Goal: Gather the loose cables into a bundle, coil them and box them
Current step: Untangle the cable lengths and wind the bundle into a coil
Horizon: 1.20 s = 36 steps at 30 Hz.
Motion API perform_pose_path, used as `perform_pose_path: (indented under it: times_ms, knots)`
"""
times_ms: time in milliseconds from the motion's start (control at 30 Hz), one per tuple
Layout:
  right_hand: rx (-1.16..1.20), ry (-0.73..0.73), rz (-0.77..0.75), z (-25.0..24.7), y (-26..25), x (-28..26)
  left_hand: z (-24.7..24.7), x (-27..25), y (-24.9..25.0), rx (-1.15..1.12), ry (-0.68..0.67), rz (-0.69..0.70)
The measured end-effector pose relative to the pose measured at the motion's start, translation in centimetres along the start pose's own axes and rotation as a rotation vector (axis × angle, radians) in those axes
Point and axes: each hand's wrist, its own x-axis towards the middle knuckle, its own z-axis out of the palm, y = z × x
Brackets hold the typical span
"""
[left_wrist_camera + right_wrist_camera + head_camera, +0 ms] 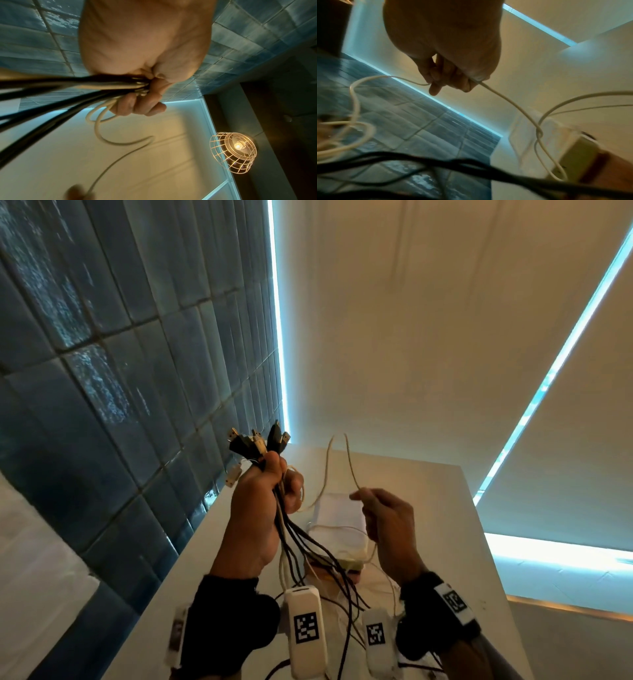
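Fingers [291, 487] of the left hand [260, 501] curl tight round the cables [308, 546]; the right hand [383, 522] pinches a white cable [349, 460] above the box [337, 515].

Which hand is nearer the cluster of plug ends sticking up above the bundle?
Left. The left hand grips the cable bundle just below the plug ends. The right hand is off to the side and lower, pinching a thin white cable.
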Motion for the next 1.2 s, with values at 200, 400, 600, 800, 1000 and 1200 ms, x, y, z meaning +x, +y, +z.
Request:
perform_pose_path:
  times_ms: [200,400,600,800,1000,1200]
  knots:
    - [0.01,-0.31,-0.109,2.2,-3.3,-1.9,0.8,-0.2,-0.7,0.061,0.053,0.024]
    - [0.183,-0.523,0.176,2.9,-2.4,-2.1,1.3,-0.1,-1.2,0.11,0.007,0.086]
    - [0.28,-0.653,0.273,2.8,-1.5,-1.9,1.1,-0.5,-1.1,0.062,-0.052,0.156]
    - [0.039,-0.49,0.17,2.1,2.1,-1.3,0.4,-0.4,-0.5,-0.22,-0.131,0.081]
    - [-0.22,-0.344,0.049,1.0,4.9,-1.5,-0.2,-0.3,0.3,-0.26,-0.112,0.075]
    - [-0.447,-0.22,0.143,-0.8,8.9,-1.7,-1.1,-0.2,0.8,-0.279,-0.107,0.086]
